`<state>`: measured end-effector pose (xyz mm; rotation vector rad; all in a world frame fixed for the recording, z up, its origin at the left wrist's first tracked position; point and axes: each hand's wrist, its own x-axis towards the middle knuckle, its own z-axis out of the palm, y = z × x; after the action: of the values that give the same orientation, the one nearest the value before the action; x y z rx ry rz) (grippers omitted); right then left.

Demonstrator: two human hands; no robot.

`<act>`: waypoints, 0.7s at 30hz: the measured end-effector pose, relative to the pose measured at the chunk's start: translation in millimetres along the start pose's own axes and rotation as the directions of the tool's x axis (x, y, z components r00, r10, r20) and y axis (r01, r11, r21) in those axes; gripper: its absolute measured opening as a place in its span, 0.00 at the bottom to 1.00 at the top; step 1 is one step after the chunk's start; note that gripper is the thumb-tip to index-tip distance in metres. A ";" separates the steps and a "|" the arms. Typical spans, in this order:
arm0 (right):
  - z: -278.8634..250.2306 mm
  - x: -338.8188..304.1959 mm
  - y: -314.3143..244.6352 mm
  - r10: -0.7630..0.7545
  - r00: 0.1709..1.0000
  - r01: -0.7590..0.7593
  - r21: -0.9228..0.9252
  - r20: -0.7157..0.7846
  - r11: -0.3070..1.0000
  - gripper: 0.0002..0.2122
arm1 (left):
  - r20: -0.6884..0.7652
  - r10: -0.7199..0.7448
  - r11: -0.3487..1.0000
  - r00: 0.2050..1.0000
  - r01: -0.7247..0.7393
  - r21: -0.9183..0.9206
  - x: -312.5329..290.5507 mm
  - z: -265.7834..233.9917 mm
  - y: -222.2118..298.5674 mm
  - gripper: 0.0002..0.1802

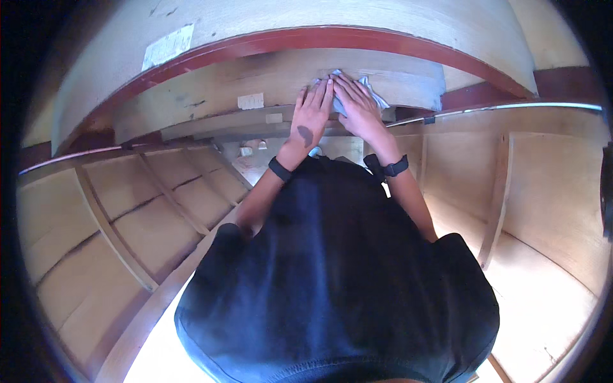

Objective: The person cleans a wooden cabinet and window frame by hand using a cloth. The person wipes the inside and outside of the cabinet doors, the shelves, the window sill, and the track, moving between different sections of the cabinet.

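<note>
A pale grey-white cloth (377, 96) is bunched against the face of a light wooden board, just under a dark red beam. My right hand (359, 108) lies over this cloth and presses it to the board, fingers extended and parts of the cloth showing around them. Close beside it, my left hand (311, 118) rests with fingers stretched out flat, its fingertips meeting the right hand's and the cloth's edge. How far the cloth reaches beneath the palms is hidden. Each wrist wears a black band.
The dark red beam (306, 39) arcs across above my hands. A pale label (250, 101) sticks to the wooden board (217, 86). Slatted wooden panels (140, 210) stand at left, with a framed wooden panel (466, 166) at right. Thin metal rails (511, 108) run along both sides.
</note>
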<state>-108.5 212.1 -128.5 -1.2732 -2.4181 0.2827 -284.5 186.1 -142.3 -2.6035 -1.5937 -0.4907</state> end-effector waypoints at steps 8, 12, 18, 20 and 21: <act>-10.7 -7.0 14.7 -0.047 0.998 0.051 0.109 -0.038 0.993 0.36 | -0.105 0.031 0.997 0.994 -0.038 -0.069 7.6 -4.7 9.4 0.39; -15.0 -10.2 16.8 -0.059 0.992 0.078 0.180 -0.107 0.981 0.34 | -0.139 0.026 0.984 0.990 -0.050 -0.169 9.6 -10.1 9.3 0.39; -18.4 -37.8 10.3 0.044 0.870 0.096 0.257 -0.492 0.961 0.24 | -0.171 -0.038 0.987 0.984 0.010 -0.162 20.3 -11.7 25.6 0.32; -6.5 -56.5 20.0 0.060 0.849 0.001 0.116 -0.524 0.993 0.25 | -0.170 -0.057 0.987 0.984 0.029 -0.160 25.2 -12.1 42.3 0.29; -9.2 -59.6 16.9 0.081 0.858 -0.020 0.125 -0.506 0.992 0.26 | -0.177 -0.047 0.988 0.983 0.020 -0.153 26.9 -12.6 45.4 0.29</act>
<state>-61.5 172.5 -140.8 -1.1808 -1.8895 0.0786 -236.5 185.4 -116.9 -2.5508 -1.6025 -0.8540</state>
